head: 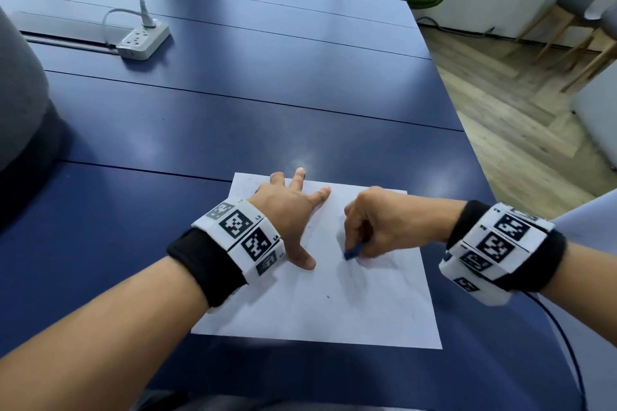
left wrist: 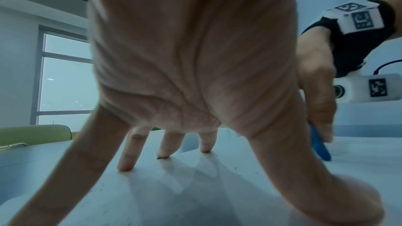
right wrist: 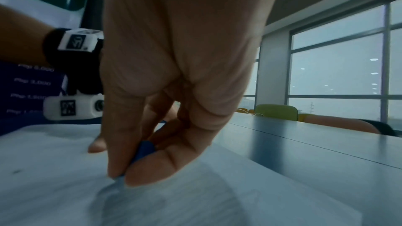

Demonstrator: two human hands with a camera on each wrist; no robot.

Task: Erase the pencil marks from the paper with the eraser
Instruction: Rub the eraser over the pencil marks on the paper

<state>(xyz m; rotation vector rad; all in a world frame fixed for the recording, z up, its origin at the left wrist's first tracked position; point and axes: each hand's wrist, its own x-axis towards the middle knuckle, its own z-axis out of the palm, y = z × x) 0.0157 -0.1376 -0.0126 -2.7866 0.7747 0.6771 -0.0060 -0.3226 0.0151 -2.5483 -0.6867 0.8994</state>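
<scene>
Paper is pinned flat on the table by the spread left hand, eraser is pinched in the right hand mid-sheet; short light strokes are advised, so creasing is avoided.

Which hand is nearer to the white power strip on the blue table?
Left. The left hand presses spread fingers on the paper's far left part, on the power strip's side; the right hand, pinching the blue eraser, is further right.
</scene>
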